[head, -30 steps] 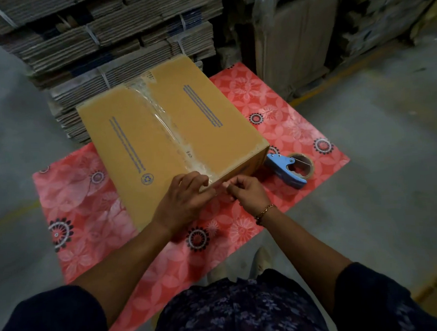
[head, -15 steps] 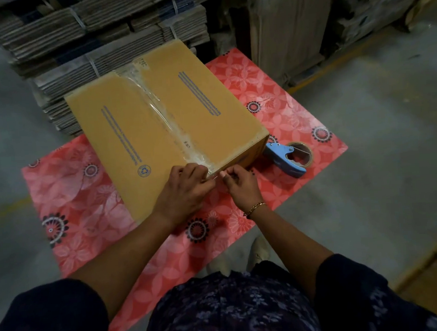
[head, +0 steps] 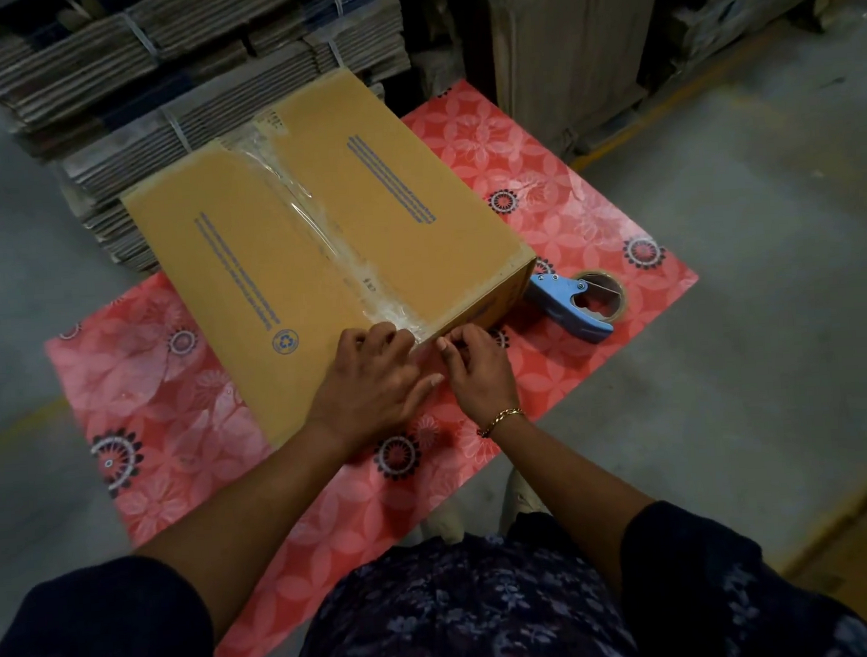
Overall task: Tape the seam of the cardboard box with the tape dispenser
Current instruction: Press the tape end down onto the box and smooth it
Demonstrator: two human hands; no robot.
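A closed brown cardboard box lies on a red flowered mat. A strip of clear tape runs along its middle seam from the far edge to the near edge. My left hand rests flat on the box's near edge, fingers pressing on the tape end. My right hand is beside it at the box's near side, fingertips pinched at the tape where it folds over the edge. The blue tape dispenser with its roll lies on the mat, right of the box, held by neither hand.
Bundled stacks of flattened cardboard stand just behind the box. More upright cardboard sheets stand at the back right. Grey concrete floor surrounds the mat. My feet show at the mat's near edge.
Both hands stay at the box's near edge on the tape end, with only small finger shifts. The view has shifted slightly; the dispenser has not moved.
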